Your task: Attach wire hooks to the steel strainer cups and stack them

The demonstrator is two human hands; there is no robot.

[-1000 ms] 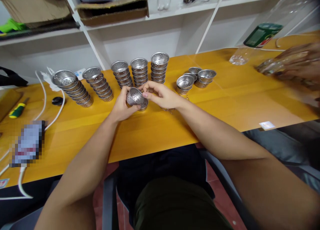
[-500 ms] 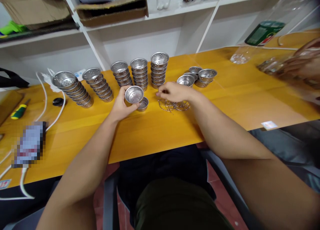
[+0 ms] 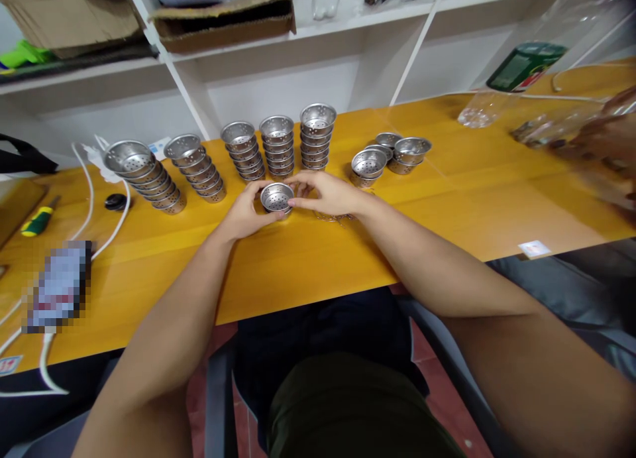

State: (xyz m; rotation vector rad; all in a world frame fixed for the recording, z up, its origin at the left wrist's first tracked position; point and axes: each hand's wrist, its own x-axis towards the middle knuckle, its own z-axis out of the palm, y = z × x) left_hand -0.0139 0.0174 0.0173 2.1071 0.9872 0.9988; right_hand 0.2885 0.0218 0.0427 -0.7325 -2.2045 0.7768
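Note:
A shiny perforated metal cup (image 3: 277, 196) sits low over the tabletop, over another small cup mostly hidden beneath it. My left hand (image 3: 243, 214) grips it from the left, thumb in front and fingers behind. From the right, my right hand (image 3: 328, 193) curls its fingers and thumb against the rim. Under that hand lie thin wire rings (image 3: 338, 217), partly covered. Behind stand stacks of the same cups: one nearest my hands (image 3: 318, 136), another at its left (image 3: 277, 146), and several farther left. A looser group of cups (image 3: 368, 165) rests right of my right hand.
White shelves (image 3: 298, 67) rise behind the yellow table (image 3: 308, 266). At right, a clear bottle with a green label (image 3: 527, 67) stands near another person's hand (image 3: 609, 133). White cables (image 3: 116, 229), a black cap (image 3: 115, 202) and a screwdriver (image 3: 40, 221) lie left.
The cup in my left hand has moved down and slightly right, over the small cup. My right hand has shifted left from above the wire rings to the cup's rim.

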